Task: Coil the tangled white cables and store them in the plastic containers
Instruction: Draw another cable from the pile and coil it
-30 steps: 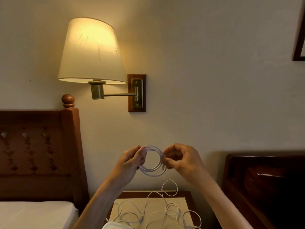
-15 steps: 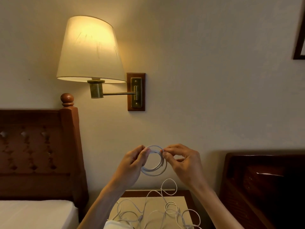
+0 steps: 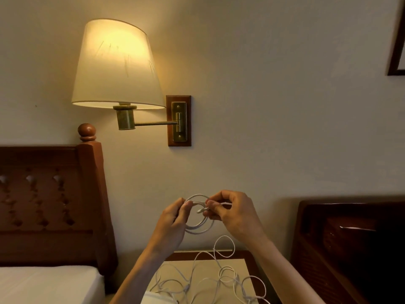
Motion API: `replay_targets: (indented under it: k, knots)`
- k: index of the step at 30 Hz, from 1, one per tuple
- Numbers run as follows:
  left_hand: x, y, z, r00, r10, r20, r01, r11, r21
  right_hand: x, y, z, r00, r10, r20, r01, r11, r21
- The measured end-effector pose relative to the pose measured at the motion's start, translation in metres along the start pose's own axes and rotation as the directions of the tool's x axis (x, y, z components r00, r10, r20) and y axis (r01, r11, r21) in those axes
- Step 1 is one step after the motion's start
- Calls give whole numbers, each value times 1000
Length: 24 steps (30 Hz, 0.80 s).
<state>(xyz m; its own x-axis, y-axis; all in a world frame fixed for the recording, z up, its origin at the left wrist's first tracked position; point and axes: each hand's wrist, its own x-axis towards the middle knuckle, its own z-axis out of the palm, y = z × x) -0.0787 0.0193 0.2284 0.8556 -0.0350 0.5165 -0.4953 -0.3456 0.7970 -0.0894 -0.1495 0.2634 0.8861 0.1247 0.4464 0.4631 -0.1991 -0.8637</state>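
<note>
Coiled white cable [image 3: 198,224] raised between both hands, left hand [image 3: 173,222] gripping its left side, right hand [image 3: 233,212] pinching the plug end, tangled cables [image 3: 219,279] on tabletop [image 3: 247,263] below.

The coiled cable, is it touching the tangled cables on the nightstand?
Apart. In the head view the coiled cable hangs between both hands, with bare wall visible between it and the tangled cables.

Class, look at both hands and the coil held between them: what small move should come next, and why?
Probably wrap the loose end around the coil to bind it. The left hand grips the loops, the right hand pinches the connector end at the coil's top, and more tangled cables wait on the nightstand.
</note>
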Motion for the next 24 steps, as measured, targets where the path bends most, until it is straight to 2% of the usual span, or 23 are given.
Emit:
replay_targets:
  k: [2,3,5,7,9,12,14,16,18,19,21,24]
  knots:
    - [1,4,-1,998,-64,5,64,992,-105,-8,8,7,993,-107,-57,101,991,-91]
    - [1,6,-1,995,-103,17,105,977,-185,-11,13,11,975,-204,-89,184,964,-195]
    - [-1,12,-3,983,-168,73,183,919,-348,-13,24,15,899,-424,-113,332,826,-456]
    - [-3,19,-6,972,-186,143,231,867,-441,-11,31,12,857,-506,-96,410,784,-466]
    - [-4,25,-7,964,-193,181,257,840,-477,-9,33,9,872,-484,-70,442,841,-313]
    - [-1,28,-10,964,-197,179,262,824,-503,-13,23,12,922,-385,-42,383,922,-51]
    - [1,29,-11,965,-197,174,259,824,-504,-15,16,13,956,-290,-40,292,952,92]
    - [1,29,-12,965,-200,172,261,818,-512,-12,12,4,989,-147,6,140,956,259]
    - [0,29,-14,966,-201,162,257,806,-533,-10,12,-6,985,-68,158,-4,909,417]
    - [0,29,-15,966,-203,158,256,799,-544,-10,13,-11,970,-68,232,-46,890,454]
    - [1,29,-15,966,-207,157,260,791,-554,-11,16,-15,953,-93,289,-30,918,394]
    - [0,29,-14,961,-220,168,277,769,-576,-11,17,-14,970,-71,231,13,970,244]
